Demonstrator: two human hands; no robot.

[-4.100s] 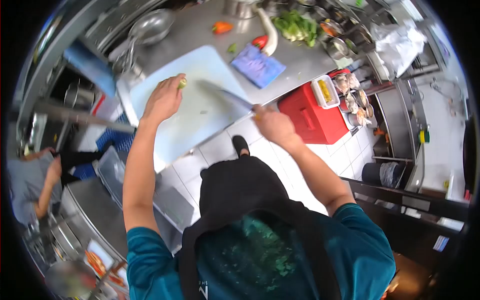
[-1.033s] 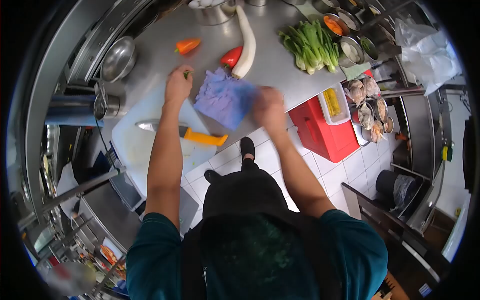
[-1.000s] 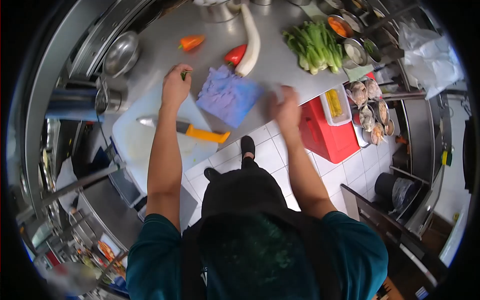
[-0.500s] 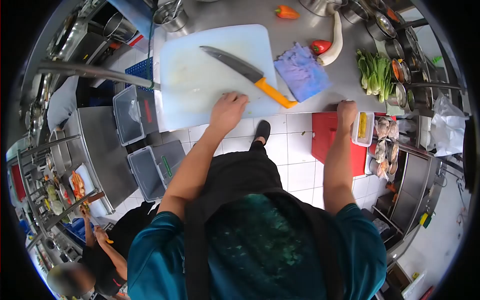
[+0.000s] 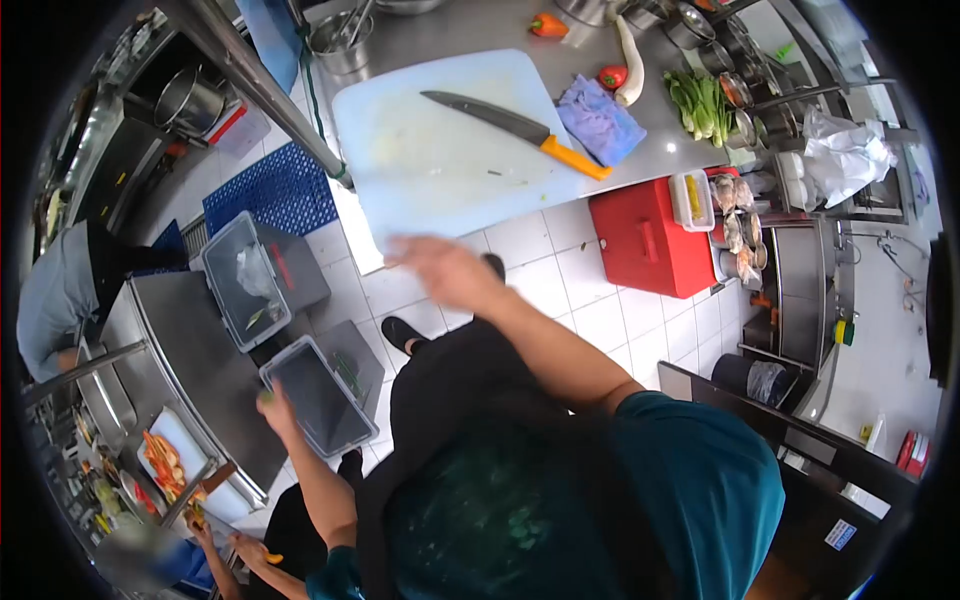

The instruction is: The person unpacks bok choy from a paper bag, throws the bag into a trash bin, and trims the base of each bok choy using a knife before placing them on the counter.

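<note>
My left hand [image 5: 277, 408] is closed over the near corner of a grey bin [image 5: 320, 395], with a small green piece, too small to name, showing at its fingers. My right hand [image 5: 445, 272], blurred by motion, crosses in front of my body with its fingers stretched out. It hovers by the near edge of a white cutting board [image 5: 420, 170] and holds nothing I can see. A large knife with a yellow handle [image 5: 575, 157] lies on the board, its blade pointing to the far left. A few tiny scraps dot the board's surface.
A second grey bin [image 5: 262, 290] stands beyond the first. On the counter are a purple cloth [image 5: 602, 120], a red pepper [image 5: 612, 76], an orange pepper [image 5: 548, 25], a long white radish [image 5: 631, 60] and leafy greens [image 5: 700, 105]. Co-workers stand left; a red box [image 5: 650, 240] sits right.
My body has turned left. My left hand has left the cutting board and swung over to the grey bin. My right hand has left the counter edge and come across to the left, its fingers opening.
</note>
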